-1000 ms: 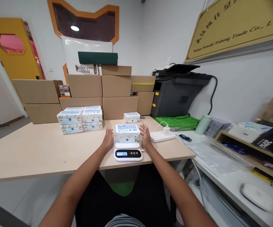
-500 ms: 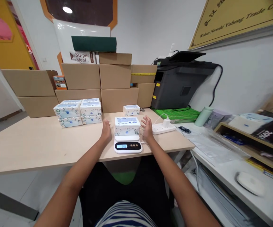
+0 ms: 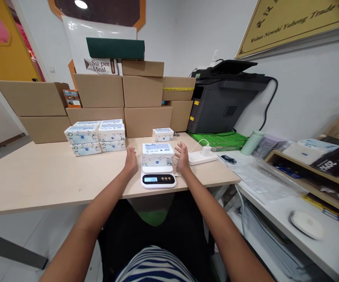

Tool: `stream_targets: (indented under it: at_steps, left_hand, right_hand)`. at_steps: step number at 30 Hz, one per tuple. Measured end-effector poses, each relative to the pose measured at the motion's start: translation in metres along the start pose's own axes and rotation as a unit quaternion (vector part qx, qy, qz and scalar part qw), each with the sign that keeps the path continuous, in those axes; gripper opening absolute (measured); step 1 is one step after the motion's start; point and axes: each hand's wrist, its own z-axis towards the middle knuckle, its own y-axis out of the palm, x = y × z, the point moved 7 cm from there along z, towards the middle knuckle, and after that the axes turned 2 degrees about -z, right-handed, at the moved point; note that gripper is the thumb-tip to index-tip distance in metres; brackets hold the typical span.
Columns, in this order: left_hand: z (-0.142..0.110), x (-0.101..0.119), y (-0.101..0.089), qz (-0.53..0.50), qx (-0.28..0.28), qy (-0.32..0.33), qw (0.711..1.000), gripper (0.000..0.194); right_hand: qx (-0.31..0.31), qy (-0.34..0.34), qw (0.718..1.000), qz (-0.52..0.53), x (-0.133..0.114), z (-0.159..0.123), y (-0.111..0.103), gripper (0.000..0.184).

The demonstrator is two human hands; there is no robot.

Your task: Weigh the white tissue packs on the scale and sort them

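Note:
A pack of tissues (image 3: 157,155) with a floral print lies on the white kitchen scale (image 3: 159,185), whose lit display seems to read 145. My left hand (image 3: 131,159) rests on the table just left of the scale, fingers loosely extended and nothing in it. On the other side, my right hand (image 3: 182,156) stands on its edge with fingers apart, near the pack but not touching it. Farther back sits a single tissue pack (image 3: 163,134). Several more packs (image 3: 85,135) are stacked in two layers at the left.
Cardboard boxes (image 3: 143,92) line the table's back edge, with a dark green box (image 3: 115,49) on top. A power strip (image 3: 202,157) with a plugged-in charger lies right of my right hand. Beyond it stand a black printer (image 3: 225,103) and a pale green bottle (image 3: 252,142).
The view has tilted slightly, so everything sits a little higher in the picture. My hands, the scale and the packs keep their places.

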Motion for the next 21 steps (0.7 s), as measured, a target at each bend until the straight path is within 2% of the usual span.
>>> stream_targets:
  at_steps: [11, 16, 18, 21]
  left_hand:
    - [-0.001, 0.003, 0.001, -0.011, 0.01, -0.007, 1.0, 0.066]
    - [-0.005, 0.003, 0.003, -0.022, 0.016, -0.032, 0.999, 0.064]
    - [-0.007, 0.011, -0.005, -0.036, 0.02, -0.05, 0.998, 0.068]
    - [-0.01, 0.035, -0.029, -0.061, 0.029, -0.078, 0.995, 0.081]
  right_hand:
    - [-0.005, -0.005, 1.0, -0.01, -0.002, -0.002, 0.0, 0.09]
    - [0.001, 0.007, 1.0, -0.008, -0.005, -0.006, 0.002, 0.086]
    - [0.013, 0.011, 1.0, -0.005, -0.009, -0.007, -0.007, 0.088]
    - [0.061, 0.023, 0.998, 0.003, -0.019, -0.009, -0.033, 0.099]
